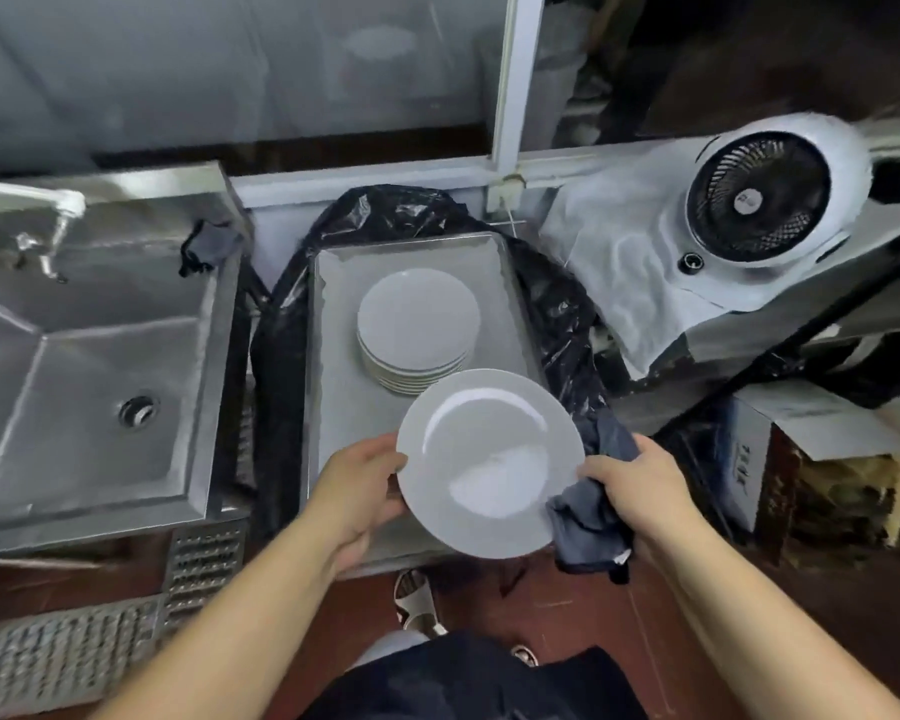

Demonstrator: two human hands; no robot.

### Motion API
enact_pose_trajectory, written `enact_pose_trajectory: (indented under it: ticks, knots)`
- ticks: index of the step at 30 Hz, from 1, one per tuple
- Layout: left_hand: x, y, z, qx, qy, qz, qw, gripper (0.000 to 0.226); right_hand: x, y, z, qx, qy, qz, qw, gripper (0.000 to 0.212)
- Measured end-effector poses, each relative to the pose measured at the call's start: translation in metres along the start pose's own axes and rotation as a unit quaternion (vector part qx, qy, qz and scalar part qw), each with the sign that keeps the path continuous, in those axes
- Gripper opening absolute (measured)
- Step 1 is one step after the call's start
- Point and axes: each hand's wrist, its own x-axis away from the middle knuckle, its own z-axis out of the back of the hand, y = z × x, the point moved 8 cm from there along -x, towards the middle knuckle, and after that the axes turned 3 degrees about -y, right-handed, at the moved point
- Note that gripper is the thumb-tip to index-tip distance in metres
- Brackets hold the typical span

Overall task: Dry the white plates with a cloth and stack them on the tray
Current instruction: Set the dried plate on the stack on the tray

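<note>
Head view: left hand (357, 488) grips white plate (489, 462) by its left rim; right hand (640, 491) clutches dark cloth (591, 517) against its right edge, forearms converging.

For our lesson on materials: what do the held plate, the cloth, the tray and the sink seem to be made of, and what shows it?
Held plate: likely glazed ceramic; white, with a glossy glare.
Cloth: dark woven fabric, matte; it folds and bunches in the right hand.
Tray: probably metal, dull grey, with a thin raised rim.
Sink: apparently stainless steel; brushed grey sheen, sharp pressed creases.
</note>
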Motion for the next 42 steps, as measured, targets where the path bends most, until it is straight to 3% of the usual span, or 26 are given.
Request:
enact_pose_trajectory:
  ticks: [13, 25, 32, 42]
  knots:
    - [-0.091, 0.074, 0.056, 0.033, 0.054, -0.009, 0.998, 0.021, -0.085, -0.089, -0.080, 0.001, 0.021, 0.036, 0.999, 0.020]
    - [-0.181, 0.109, 0.072, -0.092, 0.142, -0.040, 0.985, 0.028, -0.184, -0.126, -0.127, 0.042, -0.008, 0.018, 0.999, 0.028]
    - [-0.210, 0.136, 0.065, -0.231, 0.176, -0.068, 0.955, 0.032, -0.216, -0.140, -0.144, 0.077, 0.008, 0.022, 0.997, 0.021]
    - [-0.230, 0.137, 0.066, -0.346, 0.196, -0.096, 0.912, 0.032, -0.231, -0.135, -0.167, 0.166, 0.012, 0.017, 0.986, 0.021]
